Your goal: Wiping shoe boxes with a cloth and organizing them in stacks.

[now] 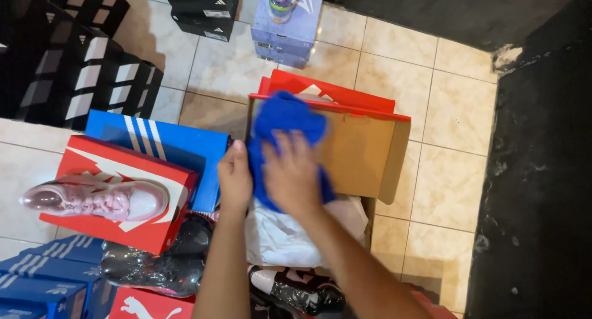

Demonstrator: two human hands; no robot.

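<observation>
Blue cloth [285, 118] is blurring with motion, its lower part hiding under the right hand [291, 174]. That hand is lying flat, fingers spread, pressing the cloth against the open shoe box [364, 152] at its left edge. Left hand [234, 177] is curling around the box's left wall, fingertips out of sight. White wrapping paper [277, 236] is showing below.

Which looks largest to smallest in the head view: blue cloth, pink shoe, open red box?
1. Open red box.
2. and 3. Pink shoe and blue cloth: similar; the right hand covers part of the cloth, so unranked.
</observation>
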